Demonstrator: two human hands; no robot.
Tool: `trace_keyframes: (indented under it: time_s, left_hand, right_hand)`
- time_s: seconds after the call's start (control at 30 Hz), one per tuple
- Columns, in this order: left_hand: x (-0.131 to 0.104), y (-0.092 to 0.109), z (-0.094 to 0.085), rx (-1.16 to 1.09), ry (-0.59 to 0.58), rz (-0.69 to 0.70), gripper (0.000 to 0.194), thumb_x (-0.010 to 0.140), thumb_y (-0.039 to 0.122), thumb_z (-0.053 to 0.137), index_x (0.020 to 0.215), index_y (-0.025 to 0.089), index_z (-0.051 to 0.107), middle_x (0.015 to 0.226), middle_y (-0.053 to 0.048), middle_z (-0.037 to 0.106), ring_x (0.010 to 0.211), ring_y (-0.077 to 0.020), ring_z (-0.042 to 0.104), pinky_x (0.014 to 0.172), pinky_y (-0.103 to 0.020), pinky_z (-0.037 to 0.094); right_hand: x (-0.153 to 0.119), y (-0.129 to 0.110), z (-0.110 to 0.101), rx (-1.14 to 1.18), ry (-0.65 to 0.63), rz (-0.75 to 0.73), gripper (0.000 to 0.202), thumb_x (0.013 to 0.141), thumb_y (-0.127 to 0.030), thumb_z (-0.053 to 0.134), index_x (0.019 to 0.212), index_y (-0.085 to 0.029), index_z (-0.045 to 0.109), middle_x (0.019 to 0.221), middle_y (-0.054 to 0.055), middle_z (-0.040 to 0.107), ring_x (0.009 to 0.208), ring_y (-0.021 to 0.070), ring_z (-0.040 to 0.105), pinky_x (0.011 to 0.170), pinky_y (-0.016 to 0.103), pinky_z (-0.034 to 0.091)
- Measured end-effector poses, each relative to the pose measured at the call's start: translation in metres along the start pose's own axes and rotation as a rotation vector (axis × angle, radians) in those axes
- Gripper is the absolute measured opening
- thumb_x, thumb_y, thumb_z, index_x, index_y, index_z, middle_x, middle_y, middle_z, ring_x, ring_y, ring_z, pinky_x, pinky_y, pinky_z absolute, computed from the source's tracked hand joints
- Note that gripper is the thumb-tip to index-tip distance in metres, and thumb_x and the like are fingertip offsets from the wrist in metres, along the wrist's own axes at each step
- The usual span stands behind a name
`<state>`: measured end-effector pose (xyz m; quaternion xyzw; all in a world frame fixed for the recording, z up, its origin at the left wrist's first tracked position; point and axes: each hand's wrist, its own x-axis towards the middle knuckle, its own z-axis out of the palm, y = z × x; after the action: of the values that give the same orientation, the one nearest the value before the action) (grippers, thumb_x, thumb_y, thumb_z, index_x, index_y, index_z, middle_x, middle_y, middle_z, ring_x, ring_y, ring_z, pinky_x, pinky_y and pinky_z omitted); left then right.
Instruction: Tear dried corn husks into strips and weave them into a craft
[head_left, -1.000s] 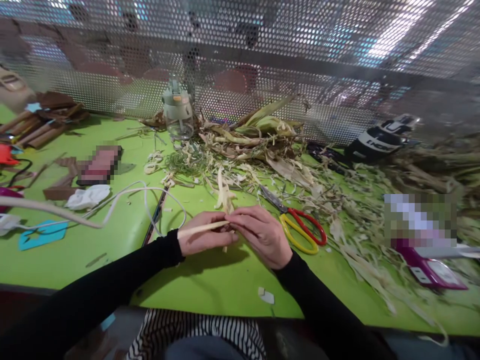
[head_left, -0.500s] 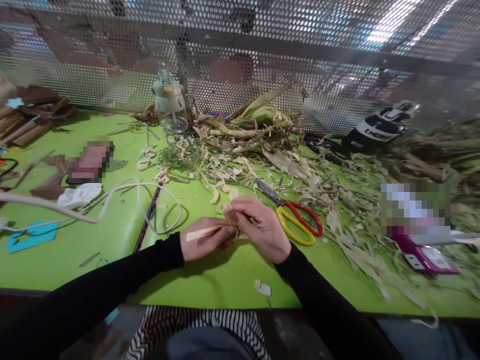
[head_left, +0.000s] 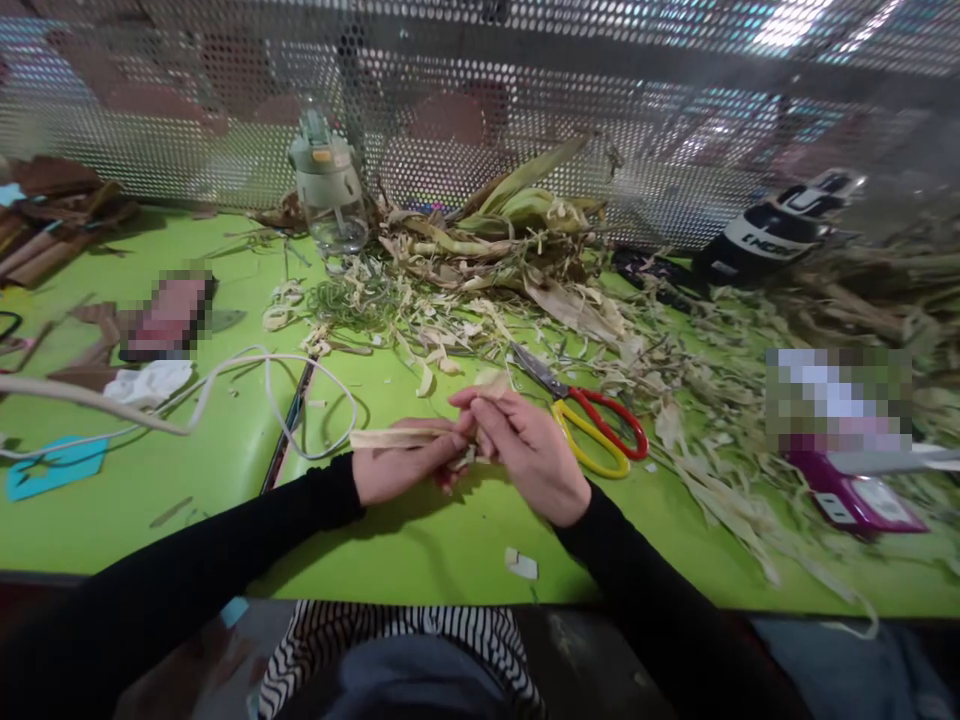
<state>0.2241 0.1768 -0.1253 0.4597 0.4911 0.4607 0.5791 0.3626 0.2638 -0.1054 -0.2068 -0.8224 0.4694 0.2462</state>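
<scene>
My left hand [head_left: 401, 468] is closed with thumb and fingers pinching a pale corn husk strip [head_left: 386, 438], whose flat tail lies back over the hand towards the wrist. Close against it, my right hand [head_left: 529, 455] is closed too, its thumb and forefinger pinching the husk strip's other end. A pale curl of husk [head_left: 493, 381] shows above the right fingers. My fingers hide how the strip is folded or joined between them. Just right of my right hand, scissors [head_left: 592, 425] with one red and one yellow handle lie with blades pointing away.
Husk scraps [head_left: 442, 330] and a heap of dry husks [head_left: 487, 245] lie behind my hands. A clear bottle [head_left: 330, 195] and a black bottle [head_left: 772, 235] stand or lean near the mesh. A white cable [head_left: 270, 385], a blurred phone [head_left: 169, 315] and a purple object [head_left: 855, 490] flank me.
My right fingers have shifted over the strip, and the pale piece at their tips now points away to the right. The strip's tail has swung flatter across my left hand.
</scene>
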Motion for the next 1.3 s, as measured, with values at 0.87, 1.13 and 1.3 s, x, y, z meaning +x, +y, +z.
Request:
trace_keyframes:
  time_s: [0.87, 1.13, 1.3]
  left_hand:
    - [0.000, 0.002, -0.005, -0.362, 0.080, -0.246, 0.039, 0.057, 0.044, 0.079, 0.069, 0.011, 0.062, 0.054, 0.004, 0.051, 0.047, -0.0037, 0.043, 0.045, -0.018, 0.028]
    - [-0.002, 0.003, -0.007, -0.455, -0.001, -0.241, 0.019, 0.064, 0.022, 0.072, 0.079, 0.012, 0.064, 0.065, 0.002, 0.055, 0.052, -0.0038, 0.047, 0.050, -0.017, 0.037]
    - [-0.002, 0.004, -0.010, -0.506, -0.020, -0.278, 0.017, 0.063, 0.015, 0.066, 0.079, 0.010, 0.065, 0.068, -0.001, 0.058, 0.057, -0.0058, 0.052, 0.055, -0.018, 0.042]
  right_hand:
    - [0.003, -0.006, -0.018, -0.300, -0.113, -0.334, 0.012, 0.086, -0.024, 0.058, 0.088, -0.020, 0.069, 0.076, 0.001, 0.071, 0.065, 0.0105, 0.063, 0.059, 0.020, 0.047]
    - [0.002, -0.003, -0.022, -0.411, -0.140, -0.326, 0.012, 0.087, -0.020, 0.054, 0.088, -0.018, 0.067, 0.074, 0.001, 0.068, 0.063, 0.0100, 0.058, 0.056, 0.021, 0.043]
    - [0.003, -0.001, -0.027, -0.372, -0.257, -0.380, 0.013, 0.087, -0.026, 0.058, 0.089, -0.017, 0.068, 0.074, 0.002, 0.066, 0.065, 0.0106, 0.057, 0.059, 0.022, 0.043]
